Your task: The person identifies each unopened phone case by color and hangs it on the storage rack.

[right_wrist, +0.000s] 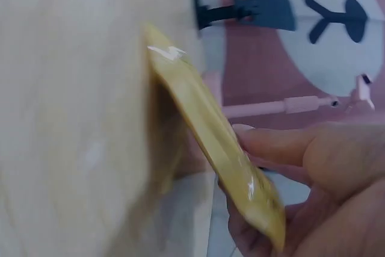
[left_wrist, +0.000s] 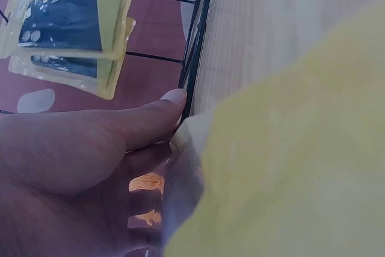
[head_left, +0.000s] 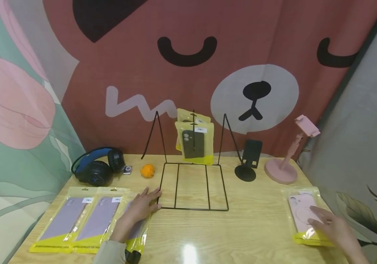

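My right hand [head_left: 332,223] pinches a clear and yellow packet holding a pink phone case [head_left: 302,212] at the table's right side. In the right wrist view the packet [right_wrist: 210,136] is tilted, its edge off the wood and the thumb on one face. My left hand [head_left: 138,207] reaches over a packet with a purple case [head_left: 135,231], its fingertips touching the left side of a black wire display rack [head_left: 195,209]. The left wrist view shows the thumb against the rack's bar [left_wrist: 194,76]; the other fingers are partly hidden. Two packets with dark cases [head_left: 193,145] hang on the rack.
Two more purple-case packets [head_left: 64,220] lie at the left. Behind them are black headphones [head_left: 97,170], a small square item [head_left: 127,170] and an orange ball-like thing [head_left: 147,171]. A black phone stand [head_left: 245,173] and a pink one [head_left: 281,171] stand back right.
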A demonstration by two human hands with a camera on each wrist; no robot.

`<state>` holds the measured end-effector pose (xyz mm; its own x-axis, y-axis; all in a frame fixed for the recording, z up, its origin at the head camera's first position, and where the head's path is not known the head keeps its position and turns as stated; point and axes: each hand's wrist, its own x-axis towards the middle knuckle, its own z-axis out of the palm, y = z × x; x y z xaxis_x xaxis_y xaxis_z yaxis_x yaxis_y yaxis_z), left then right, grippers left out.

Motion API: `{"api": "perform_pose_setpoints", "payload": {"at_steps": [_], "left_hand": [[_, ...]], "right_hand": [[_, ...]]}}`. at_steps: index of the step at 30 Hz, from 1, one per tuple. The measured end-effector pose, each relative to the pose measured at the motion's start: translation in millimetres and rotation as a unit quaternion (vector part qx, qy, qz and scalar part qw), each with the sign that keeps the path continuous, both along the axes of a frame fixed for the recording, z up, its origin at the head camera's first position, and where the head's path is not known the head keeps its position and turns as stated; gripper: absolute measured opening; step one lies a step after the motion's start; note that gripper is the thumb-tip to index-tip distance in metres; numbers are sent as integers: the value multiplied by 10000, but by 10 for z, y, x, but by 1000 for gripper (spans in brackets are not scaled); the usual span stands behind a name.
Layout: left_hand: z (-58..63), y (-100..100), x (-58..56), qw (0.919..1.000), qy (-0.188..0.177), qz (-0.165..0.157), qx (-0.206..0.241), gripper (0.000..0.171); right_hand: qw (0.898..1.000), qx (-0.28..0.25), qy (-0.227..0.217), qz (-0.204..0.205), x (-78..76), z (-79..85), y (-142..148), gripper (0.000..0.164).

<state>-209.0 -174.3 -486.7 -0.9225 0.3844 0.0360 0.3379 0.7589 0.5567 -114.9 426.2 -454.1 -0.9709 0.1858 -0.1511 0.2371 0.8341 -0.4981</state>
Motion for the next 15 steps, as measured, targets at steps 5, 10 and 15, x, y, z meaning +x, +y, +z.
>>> {"api": "perform_pose_setpoints", "payload": {"at_steps": [5, 10, 15], "left_hand": [[-8, 0, -13, 10000, -14, 16, -68, 51], [0, 1, -2, 10000, 0, 12, -86, 52], [22, 6, 13, 10000, 17, -10, -8, 51]], "right_hand": [[9980, -513, 368, -3, 66, 106, -101, 73], [9956, -332, 827, 282, 117, 194, -294, 59], [9872, -455, 1418, 563, 175, 310, -493, 51]]}}
